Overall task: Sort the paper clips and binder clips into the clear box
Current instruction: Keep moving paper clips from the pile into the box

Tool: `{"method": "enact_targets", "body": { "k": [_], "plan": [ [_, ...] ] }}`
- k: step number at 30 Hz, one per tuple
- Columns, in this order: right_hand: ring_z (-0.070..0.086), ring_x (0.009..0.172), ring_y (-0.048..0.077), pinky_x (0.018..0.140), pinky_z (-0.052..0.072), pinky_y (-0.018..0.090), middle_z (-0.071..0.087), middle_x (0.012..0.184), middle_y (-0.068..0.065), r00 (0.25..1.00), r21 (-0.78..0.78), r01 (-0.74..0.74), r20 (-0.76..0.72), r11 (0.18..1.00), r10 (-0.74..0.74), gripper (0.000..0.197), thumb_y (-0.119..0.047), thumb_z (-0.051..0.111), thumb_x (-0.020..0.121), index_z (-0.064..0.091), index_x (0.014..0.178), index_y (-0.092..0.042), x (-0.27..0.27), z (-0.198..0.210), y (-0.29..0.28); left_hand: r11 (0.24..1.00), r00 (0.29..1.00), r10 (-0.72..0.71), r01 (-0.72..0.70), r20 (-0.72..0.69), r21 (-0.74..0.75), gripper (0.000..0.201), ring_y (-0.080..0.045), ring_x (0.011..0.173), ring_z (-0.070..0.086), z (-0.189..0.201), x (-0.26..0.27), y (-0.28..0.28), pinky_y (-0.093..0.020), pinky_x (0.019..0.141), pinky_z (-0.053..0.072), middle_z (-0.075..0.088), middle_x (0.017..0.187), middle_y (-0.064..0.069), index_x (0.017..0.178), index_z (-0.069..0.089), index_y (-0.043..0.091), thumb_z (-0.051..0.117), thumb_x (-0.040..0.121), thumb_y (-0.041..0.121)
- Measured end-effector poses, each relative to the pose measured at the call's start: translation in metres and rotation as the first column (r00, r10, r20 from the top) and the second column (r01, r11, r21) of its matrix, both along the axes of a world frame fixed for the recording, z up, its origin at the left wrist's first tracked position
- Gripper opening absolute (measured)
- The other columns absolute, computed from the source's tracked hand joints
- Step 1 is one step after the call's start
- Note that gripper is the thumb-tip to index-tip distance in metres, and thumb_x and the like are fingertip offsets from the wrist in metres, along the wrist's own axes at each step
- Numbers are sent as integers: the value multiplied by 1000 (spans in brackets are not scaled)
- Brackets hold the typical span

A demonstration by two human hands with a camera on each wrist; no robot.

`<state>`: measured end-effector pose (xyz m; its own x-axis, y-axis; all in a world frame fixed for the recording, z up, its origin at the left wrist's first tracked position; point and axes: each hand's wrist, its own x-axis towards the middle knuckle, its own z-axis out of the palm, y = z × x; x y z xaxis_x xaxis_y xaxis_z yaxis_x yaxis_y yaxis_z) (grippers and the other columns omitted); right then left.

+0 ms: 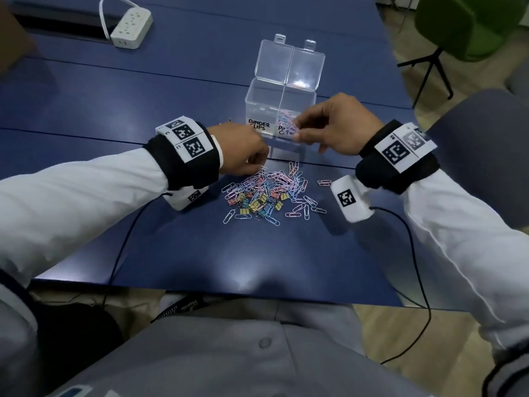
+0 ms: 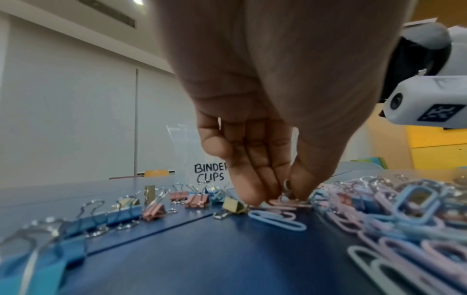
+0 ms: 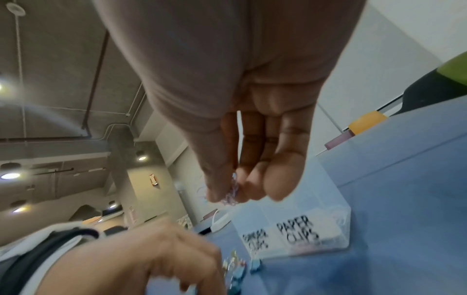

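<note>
Fingers of my right hand (image 1: 337,124) pinch paper clips (image 1: 287,126) beside the clear box (image 1: 282,110); left hand (image 1: 243,151) pinches one from the pile (image 1: 269,193); most remain unsorted.

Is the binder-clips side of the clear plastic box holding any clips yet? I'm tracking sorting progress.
No: in the head view the compartment labelled BINDER CLIPS of the clear plastic box looks bare, while coloured paper clips sit only in the neighbouring compartment.

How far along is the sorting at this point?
Early. Done: some paper clips lie in the clear box's PAPER CLIPS side; the BINDER CLIPS side looks empty. In hand: the right hand pinches a small bunch of paper clips near the box, and the left hand pinches a clip at the pile. Left: most of the pile, including all the binder clips.
</note>
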<state>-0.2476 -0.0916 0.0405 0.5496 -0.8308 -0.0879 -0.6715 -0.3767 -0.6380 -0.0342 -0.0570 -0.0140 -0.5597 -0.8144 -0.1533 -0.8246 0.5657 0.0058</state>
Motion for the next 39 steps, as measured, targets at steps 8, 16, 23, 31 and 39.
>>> {"method": "enact_targets", "body": {
  "k": [8,16,23,31,39],
  "plan": [
    [65,78,14,81,55,25,71,91,5,977,-234,168,-90,958,-193,24,-29,72,84,73,103,-15,13,10,-54,996,993,71,-66,-96,54,13,-18,66,54,11,0,-7,-25,61,41,63,77,4,88,63,19,55,89,29],
    [65,99,18,92,51,33,71,105,2,950,-244,154,-229,957,-211,22,-28,73,82,74,103,-24,23,-4,-65,969,889,201,-243,-412,-51,16,-10,72,58,65,-11,-54,-22,73,42,66,80,4,93,69,16,61,87,28],
    [60,75,-9,74,45,5,73,103,-1,962,-233,272,29,934,-273,27,-11,60,88,73,110,-22,-16,-6,-42,928,854,318,-368,-412,-47,17,-17,88,64,62,-37,-87,-21,74,40,72,94,-4,93,73,12,62,84,23],
    [61,69,-6,62,38,0,70,84,-3,970,-94,126,-199,988,-143,22,-23,75,80,75,102,-22,-48,-26,3,941,856,268,-331,-442,-71,29,-12,76,58,60,-31,-72,-22,78,41,72,88,-2,100,73,13,56,91,34],
    [62,95,22,76,39,21,67,91,-1,908,-95,2,-416,995,-42,28,-19,67,82,70,110,-19,-33,-55,34,967,955,248,-234,-160,106,18,-13,67,59,44,20,3,-24,76,46,65,71,7,96,72,26,70,79,30]
  ]
}}
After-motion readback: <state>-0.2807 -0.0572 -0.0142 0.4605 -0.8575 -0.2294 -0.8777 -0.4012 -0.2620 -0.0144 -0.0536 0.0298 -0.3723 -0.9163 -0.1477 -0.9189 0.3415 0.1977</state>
